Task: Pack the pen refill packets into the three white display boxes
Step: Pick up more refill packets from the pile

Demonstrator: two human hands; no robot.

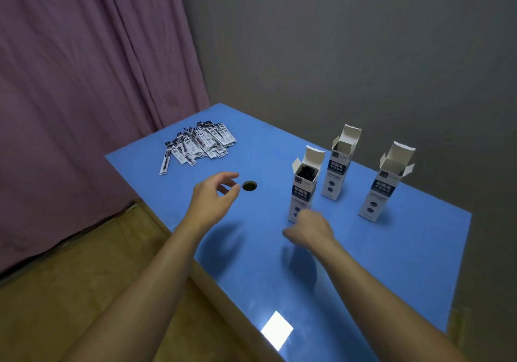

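currently, pile of refill packets [197, 145] lay at the table's [391, 263] far left corner, well apart from both hands; left hand [214, 199] hovered between pile and boxes, fingers loosely curled, thumb near forefinger, holding nothing; right hand [309, 231] blurred, at the base of the nearest box [303, 191], grip state could not be told; three white boxes stood upright, flaps open: nearest showed dark contents, middle box [337, 171] and right box [384, 191] beyond; packet count unreadable, overlapping.

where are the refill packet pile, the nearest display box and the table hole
refill packet pile [198, 145], head view, middle of the heap
nearest display box [303, 191], head view, front face
table hole [249, 185], head view, dark centre
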